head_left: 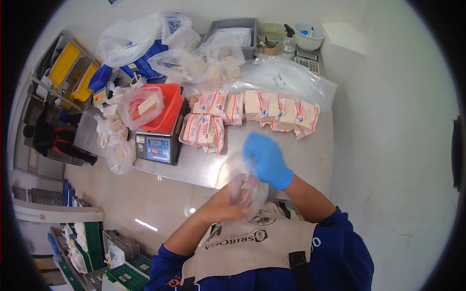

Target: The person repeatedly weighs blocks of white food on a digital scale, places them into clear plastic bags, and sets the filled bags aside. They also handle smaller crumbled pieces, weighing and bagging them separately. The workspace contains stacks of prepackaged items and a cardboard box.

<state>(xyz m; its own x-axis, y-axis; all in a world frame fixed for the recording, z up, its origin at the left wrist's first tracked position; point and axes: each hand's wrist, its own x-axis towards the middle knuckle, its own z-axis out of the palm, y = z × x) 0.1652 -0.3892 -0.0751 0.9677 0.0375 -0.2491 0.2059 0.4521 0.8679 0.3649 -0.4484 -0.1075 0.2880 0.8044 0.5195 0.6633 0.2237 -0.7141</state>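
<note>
My left hand [238, 196], bare at the wrist, is curled in thin clear plastic [259, 195] in front of my apron. Whether this plastic is a bag or a glove, I cannot tell. Just above it my right hand [264, 160], in a blue glove, is closed at the upper end of the plastic, its fingers blurred by motion. Beyond my hands, several pale blocks in red-and-white printed wrappers [211, 133] stand in rows on the metal table [301, 155]. The wrappers of the right-hand row [279, 111] gape, baring the blocks.
Left of the blocks, a digital scale [158, 148] carries a red tray [171, 109] with a bagged block. Clear bags [119, 155] hang over the table's left edge. Behind lie plastic sheets [291, 80], a grey bin [230, 24], a calculator [307, 63] and a spray bottle [288, 43]. Another person [53, 138] stands far left.
</note>
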